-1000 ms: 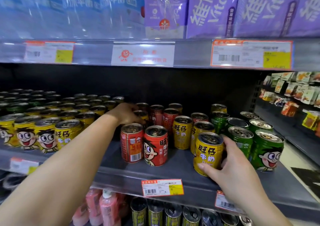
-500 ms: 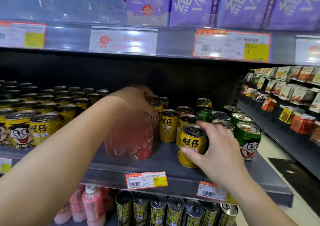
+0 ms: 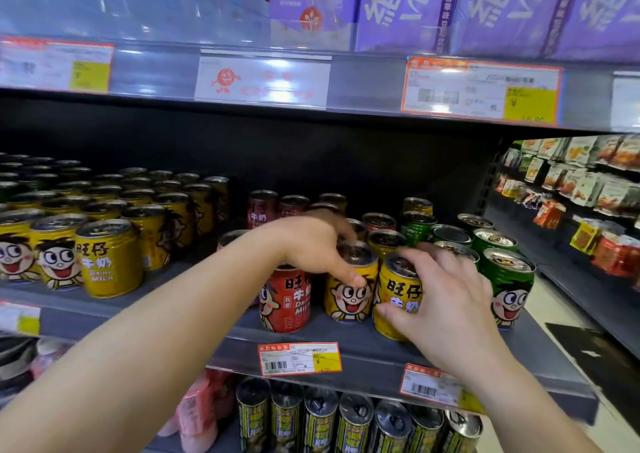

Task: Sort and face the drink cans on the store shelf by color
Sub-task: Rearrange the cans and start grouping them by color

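On the grey shelf point(image 3: 363, 352), my left hand point(image 3: 311, 244) grips from above a yellow can point(image 3: 349, 296) whose cartoon face looks outward. Right beside it, my right hand point(image 3: 446, 300) wraps a second yellow can point(image 3: 398, 296) at the shelf front. A red can point(image 3: 285, 300) stands just left of them under my left wrist. More red cans point(image 3: 263, 208) sit behind. Green cans point(image 3: 505, 286) stand to the right. A large block of yellow cans point(image 3: 107, 255) fills the left side.
The shelf above point(image 3: 346, 85) carries price tags and purple drink cartons point(image 3: 408, 5). Below, dark cans point(image 3: 353, 421) and pink bottles point(image 3: 197, 414) fill the lower shelf. Snack packets point(image 3: 588, 189) hang on the rack to the right. A gap lies between the yellow block and the red cans.
My left hand came forward from the back cans and now holds a yellow can beside the red one. My right hand shifted over the front yellow can. The camera moved closer.
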